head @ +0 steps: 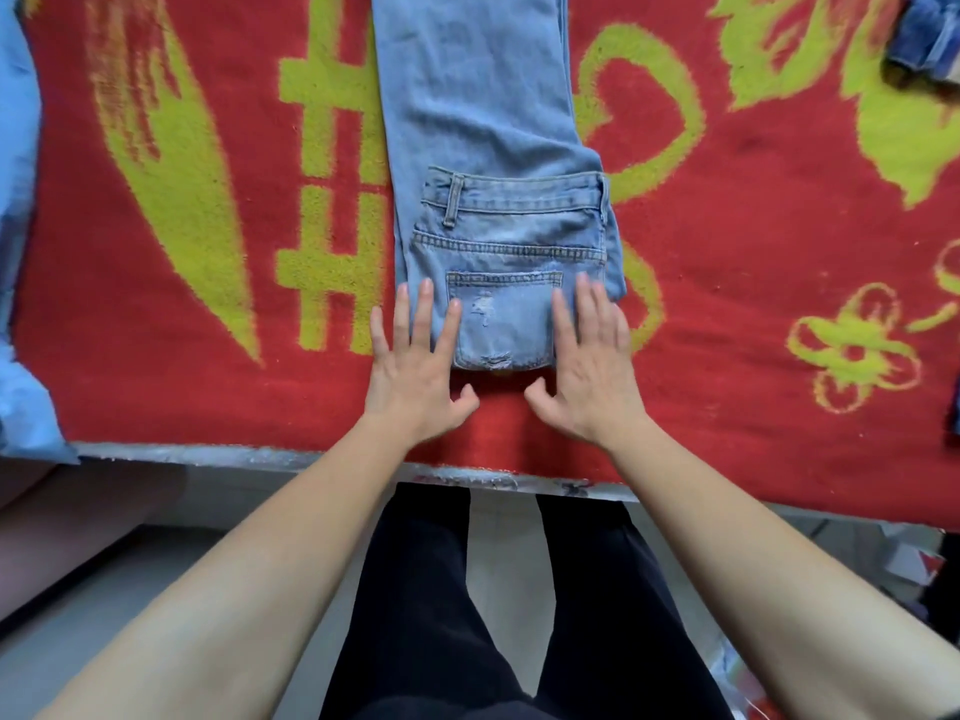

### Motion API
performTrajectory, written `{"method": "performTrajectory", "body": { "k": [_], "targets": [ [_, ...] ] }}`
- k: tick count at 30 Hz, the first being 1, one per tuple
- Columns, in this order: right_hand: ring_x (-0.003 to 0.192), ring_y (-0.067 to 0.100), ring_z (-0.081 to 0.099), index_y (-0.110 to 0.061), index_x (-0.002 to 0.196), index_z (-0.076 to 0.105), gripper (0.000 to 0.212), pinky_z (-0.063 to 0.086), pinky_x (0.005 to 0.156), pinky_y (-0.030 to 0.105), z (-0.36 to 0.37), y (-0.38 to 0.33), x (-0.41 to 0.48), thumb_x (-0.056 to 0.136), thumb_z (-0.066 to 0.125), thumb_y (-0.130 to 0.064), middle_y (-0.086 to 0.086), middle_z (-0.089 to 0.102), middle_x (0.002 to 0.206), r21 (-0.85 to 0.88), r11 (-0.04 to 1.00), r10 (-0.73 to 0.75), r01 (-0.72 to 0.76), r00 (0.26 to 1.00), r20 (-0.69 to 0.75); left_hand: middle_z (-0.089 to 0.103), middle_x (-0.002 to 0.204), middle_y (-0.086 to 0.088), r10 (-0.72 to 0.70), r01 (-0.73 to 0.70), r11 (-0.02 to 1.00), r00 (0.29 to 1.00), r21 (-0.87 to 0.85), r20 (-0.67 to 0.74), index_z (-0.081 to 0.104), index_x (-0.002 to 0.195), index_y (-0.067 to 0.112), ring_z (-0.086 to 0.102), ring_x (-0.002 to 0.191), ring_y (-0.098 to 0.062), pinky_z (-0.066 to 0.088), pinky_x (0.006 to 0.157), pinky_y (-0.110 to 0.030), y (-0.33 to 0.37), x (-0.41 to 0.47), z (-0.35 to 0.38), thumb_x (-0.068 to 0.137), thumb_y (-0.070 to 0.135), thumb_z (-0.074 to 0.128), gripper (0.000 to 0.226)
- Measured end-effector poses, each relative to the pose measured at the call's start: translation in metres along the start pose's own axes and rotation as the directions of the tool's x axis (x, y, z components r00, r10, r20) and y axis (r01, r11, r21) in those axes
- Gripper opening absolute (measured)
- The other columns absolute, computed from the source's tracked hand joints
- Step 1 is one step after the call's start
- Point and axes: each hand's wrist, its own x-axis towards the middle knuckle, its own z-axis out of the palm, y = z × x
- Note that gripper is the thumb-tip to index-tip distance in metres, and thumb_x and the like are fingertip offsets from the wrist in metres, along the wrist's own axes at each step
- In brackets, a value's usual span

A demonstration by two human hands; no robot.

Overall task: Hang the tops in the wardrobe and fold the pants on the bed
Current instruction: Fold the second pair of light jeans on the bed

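A pair of light blue jeans (483,122) lies lengthwise on the bed's red and yellow-green blanket (753,283), legs running away from me. The waist part is folded over onto the legs, back pocket facing up near me. My left hand (415,366) lies flat with straight, spread fingers on the folded end's left side. My right hand (587,366) lies flat on its right side, fingers straight. Both thumbs sit on the blanket just below the fold.
A light blue garment (21,252) lies along the blanket's left edge. A darker denim piece (924,39) sits at the far right corner. The bed's front edge (260,457) runs across below my hands, with my legs in black trousers behind it.
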Motion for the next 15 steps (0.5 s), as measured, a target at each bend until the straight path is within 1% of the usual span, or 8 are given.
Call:
{"method": "performTrajectory", "body": {
  "k": [2, 4, 6, 8, 9, 11, 13, 15],
  "targets": [
    [0.150, 0.044, -0.004, -0.006, 0.158, 0.010, 0.111, 0.008, 0.121, 0.055, 0.006, 0.001, 0.001, 0.069, 0.064, -0.043, 0.029, -0.005, 0.161, -0.117, 0.992, -0.022, 0.042, 0.987, 0.162, -0.009, 0.162, -0.020, 0.018, -0.025, 0.995, 0.997, 0.095, 0.075, 0.002, 0.157, 0.023, -0.011, 0.147, -0.045, 0.006, 0.114, -0.067, -0.011, 0.006, 0.002, 0.067, 0.066, 0.060, 0.115],
    [0.151, 0.044, -0.001, -0.010, 0.158, 0.012, 0.106, 0.012, 0.121, 0.055, 0.008, 0.005, 0.008, 0.073, 0.069, -0.036, 0.027, -0.003, 0.162, -0.152, 0.988, 0.013, 0.016, 0.981, 0.193, -0.007, 0.163, -0.019, 0.010, -0.022, 0.987, 0.997, 0.157, 0.075, 0.008, 0.157, 0.025, -0.010, 0.147, -0.045, 0.003, 0.114, -0.067, -0.016, 0.015, -0.003, 0.067, 0.064, 0.067, 0.114],
    [0.146, 0.046, 0.023, -0.009, 0.153, 0.034, 0.084, 0.033, 0.112, 0.053, 0.005, 0.006, 0.015, 0.077, 0.070, -0.022, 0.028, 0.020, 0.159, -0.111, 0.994, 0.011, 0.000, 0.996, 0.091, 0.001, 0.163, -0.021, 0.040, -0.047, 0.980, 0.998, 0.195, 0.041, 0.023, 0.154, 0.019, -0.001, 0.150, -0.041, 0.005, 0.116, -0.064, -0.012, 0.020, -0.009, 0.072, 0.050, 0.072, 0.100],
    [0.133, 0.044, 0.047, -0.009, 0.139, 0.054, 0.065, 0.049, 0.091, 0.048, 0.000, 0.009, 0.020, 0.076, 0.071, -0.014, 0.025, 0.044, 0.148, -0.078, 0.997, -0.010, 0.009, 1.000, -0.004, 0.013, 0.162, -0.020, 0.070, -0.076, 0.985, 0.997, 0.155, 0.040, 0.035, 0.148, 0.012, 0.013, 0.149, -0.036, 0.013, 0.118, -0.057, -0.005, 0.023, -0.013, 0.078, 0.032, 0.070, 0.081],
    [0.127, 0.040, 0.052, -0.011, 0.134, 0.058, 0.062, 0.052, 0.085, 0.045, -0.004, 0.010, 0.023, 0.074, 0.073, -0.016, 0.021, 0.052, 0.142, -0.046, 0.999, -0.016, 0.016, 1.000, 0.007, 0.018, 0.161, -0.019, 0.063, -0.069, 0.992, 0.996, 0.109, 0.060, 0.038, 0.146, 0.011, 0.018, 0.148, -0.034, 0.016, 0.118, -0.053, -0.002, 0.024, -0.017, 0.080, 0.027, 0.067, 0.073],
    [0.115, 0.035, 0.059, -0.018, 0.126, 0.062, 0.057, 0.053, 0.082, 0.042, -0.022, 0.012, 0.025, 0.071, 0.076, -0.024, 0.011, 0.062, 0.129, 0.020, 1.000, -0.016, 0.014, 0.995, 0.099, 0.031, 0.157, -0.013, 0.044, -0.050, 0.998, 0.992, 0.044, 0.121, 0.045, 0.139, 0.013, 0.029, 0.144, -0.029, 0.025, 0.114, -0.046, 0.003, 0.022, -0.032, 0.082, 0.025, 0.064, 0.061],
    [0.103, 0.034, 0.064, -0.027, 0.116, 0.064, 0.045, 0.052, 0.079, 0.038, -0.050, 0.013, 0.025, 0.073, 0.072, -0.032, 0.006, 0.069, 0.113, 0.033, 0.999, 0.029, -0.037, 0.977, 0.211, 0.052, 0.139, -0.009, 0.038, -0.039, 0.999, 0.986, 0.000, 0.159, 0.056, 0.128, 0.016, 0.047, 0.129, -0.026, 0.039, 0.100, -0.040, 0.007, 0.015, -0.055, 0.083, 0.028, 0.062, 0.046],
    [0.092, 0.035, 0.066, -0.026, 0.096, 0.068, 0.025, 0.049, 0.071, 0.035, -0.081, 0.013, 0.019, 0.074, 0.065, -0.034, 0.008, 0.072, 0.095, 0.024, 0.999, 0.029, -0.038, 0.954, 0.297, 0.066, 0.113, -0.010, 0.027, -0.003, 0.994, 0.974, -0.105, 0.225, 0.065, 0.112, 0.019, 0.061, 0.109, -0.032, 0.047, 0.085, -0.038, 0.012, 0.002, -0.081, 0.084, 0.030, 0.059, 0.030]
  ]
}}
